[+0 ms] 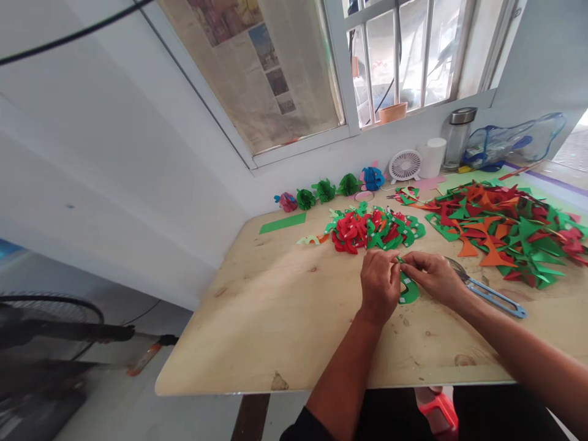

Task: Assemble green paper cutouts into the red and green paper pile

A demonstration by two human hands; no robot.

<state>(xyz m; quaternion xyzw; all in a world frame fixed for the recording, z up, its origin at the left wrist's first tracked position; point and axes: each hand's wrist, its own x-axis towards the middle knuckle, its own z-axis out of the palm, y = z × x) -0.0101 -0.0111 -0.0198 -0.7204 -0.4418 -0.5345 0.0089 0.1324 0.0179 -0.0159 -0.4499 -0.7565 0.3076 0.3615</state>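
My left hand (380,283) and my right hand (430,274) meet over the wooden table, both with fingers pinched on a green paper cutout (410,295). It is a curved piece with small white patches, and its lower part hangs below my fingertips. Just beyond my hands lies a pile of similar red and green cutouts (351,233), many with white patches. Beside my right wrist rests a blue-handled cutter (493,296), partly hidden by that hand.
A heap of red, orange and green paper scraps (509,226) covers the table's right side. Along the wall stand folded-paper fish (373,178), a small white fan (405,165), a glass bottle (458,139) and a clear plastic bag (509,144). A green strip (282,223) lies at the far left.
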